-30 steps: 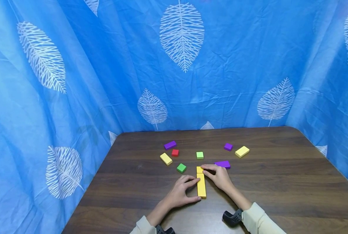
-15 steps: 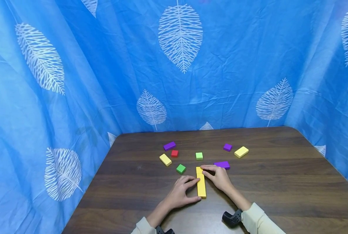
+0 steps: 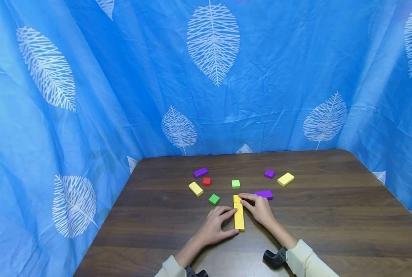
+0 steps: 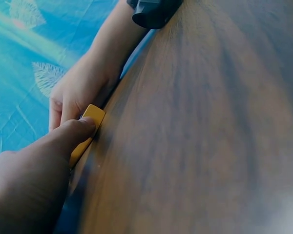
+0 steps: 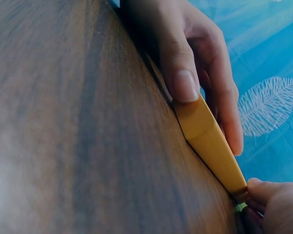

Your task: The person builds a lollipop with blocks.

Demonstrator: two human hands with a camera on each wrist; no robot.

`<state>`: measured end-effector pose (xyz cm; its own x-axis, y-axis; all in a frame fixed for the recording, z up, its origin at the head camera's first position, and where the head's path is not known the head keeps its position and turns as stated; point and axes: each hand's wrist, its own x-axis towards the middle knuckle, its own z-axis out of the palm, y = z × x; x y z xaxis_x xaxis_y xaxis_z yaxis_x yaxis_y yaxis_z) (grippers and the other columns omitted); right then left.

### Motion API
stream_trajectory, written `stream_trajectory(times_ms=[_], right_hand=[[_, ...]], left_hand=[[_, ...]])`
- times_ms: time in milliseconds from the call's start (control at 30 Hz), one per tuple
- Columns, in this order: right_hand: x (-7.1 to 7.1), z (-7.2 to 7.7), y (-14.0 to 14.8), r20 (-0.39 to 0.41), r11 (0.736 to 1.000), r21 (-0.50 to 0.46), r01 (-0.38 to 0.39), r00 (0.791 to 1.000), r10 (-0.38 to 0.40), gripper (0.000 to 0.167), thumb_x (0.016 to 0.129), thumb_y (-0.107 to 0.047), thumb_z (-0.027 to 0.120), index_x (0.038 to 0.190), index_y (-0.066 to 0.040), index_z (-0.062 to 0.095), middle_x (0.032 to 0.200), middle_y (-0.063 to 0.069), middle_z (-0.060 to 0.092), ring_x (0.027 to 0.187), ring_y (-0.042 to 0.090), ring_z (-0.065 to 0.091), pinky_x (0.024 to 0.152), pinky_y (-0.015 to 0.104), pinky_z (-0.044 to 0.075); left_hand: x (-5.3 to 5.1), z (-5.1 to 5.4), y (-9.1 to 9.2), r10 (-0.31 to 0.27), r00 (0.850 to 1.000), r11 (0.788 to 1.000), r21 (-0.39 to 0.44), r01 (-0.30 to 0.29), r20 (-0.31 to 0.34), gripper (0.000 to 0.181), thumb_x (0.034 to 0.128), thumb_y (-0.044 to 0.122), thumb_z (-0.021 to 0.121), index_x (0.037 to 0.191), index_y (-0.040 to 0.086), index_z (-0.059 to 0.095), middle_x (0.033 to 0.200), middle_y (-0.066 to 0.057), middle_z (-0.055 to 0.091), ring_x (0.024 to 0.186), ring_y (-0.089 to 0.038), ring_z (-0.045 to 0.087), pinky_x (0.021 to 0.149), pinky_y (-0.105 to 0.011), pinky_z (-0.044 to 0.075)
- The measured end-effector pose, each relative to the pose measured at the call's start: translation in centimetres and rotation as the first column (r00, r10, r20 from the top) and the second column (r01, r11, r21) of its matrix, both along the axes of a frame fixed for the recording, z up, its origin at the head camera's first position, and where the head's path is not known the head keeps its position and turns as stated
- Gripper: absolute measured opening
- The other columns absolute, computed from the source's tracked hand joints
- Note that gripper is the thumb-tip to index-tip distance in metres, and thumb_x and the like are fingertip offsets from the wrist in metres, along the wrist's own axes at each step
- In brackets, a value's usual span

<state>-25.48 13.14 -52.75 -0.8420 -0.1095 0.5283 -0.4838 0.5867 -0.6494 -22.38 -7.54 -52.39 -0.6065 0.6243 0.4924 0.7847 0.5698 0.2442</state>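
Note:
In the head view, a long yellow block point(image 3: 239, 219) lies on the table with a small yellow block point(image 3: 237, 198) against its far end, in one line. My left hand point(image 3: 213, 227) holds the long block, thumb at the near end and a finger farther up its left side. At the far end, my right hand point(image 3: 261, 209) pinches the small block from the right. The right wrist view shows the left thumb point(image 5: 184, 87) pressed to the near end of the long block point(image 5: 217, 156). Fingers partly hide the small block.
Around the far half of the wooden table point(image 3: 150, 231) lie a green block point(image 3: 214, 199), a light green block point(image 3: 236, 184), a red block point(image 3: 207, 181), two pale yellow blocks point(image 3: 196, 189) and several purple blocks point(image 3: 263, 194). A blue leaf-patterned curtain point(image 3: 261, 77) hangs behind.
Both yellow blocks have shifted slightly away from me, with both hands moving along. The hands keep their hold on them; the other blocks lie as before.

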Motion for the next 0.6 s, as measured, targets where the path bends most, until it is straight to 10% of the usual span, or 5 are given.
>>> stream_trajectory(times_ms=[600], right_hand=[[-0.09,0.21,0.03,0.018,1.000,-0.009,0.009,1.000,-0.009,0.021,0.080,-0.008,0.072,0.101,-0.006,0.072,0.102,0.006,0.069,0.098,0.025,0.063,0.085,0.041,0.047]], left_hand=[[-0.25,-0.08,0.46,0.013,1.000,1.000,-0.006,-0.013,0.003,0.060,0.0801,0.048,0.066,0.129,0.014,0.056,0.116,0.003,0.055,0.106,-0.012,0.049,0.087,-0.030,0.040]])
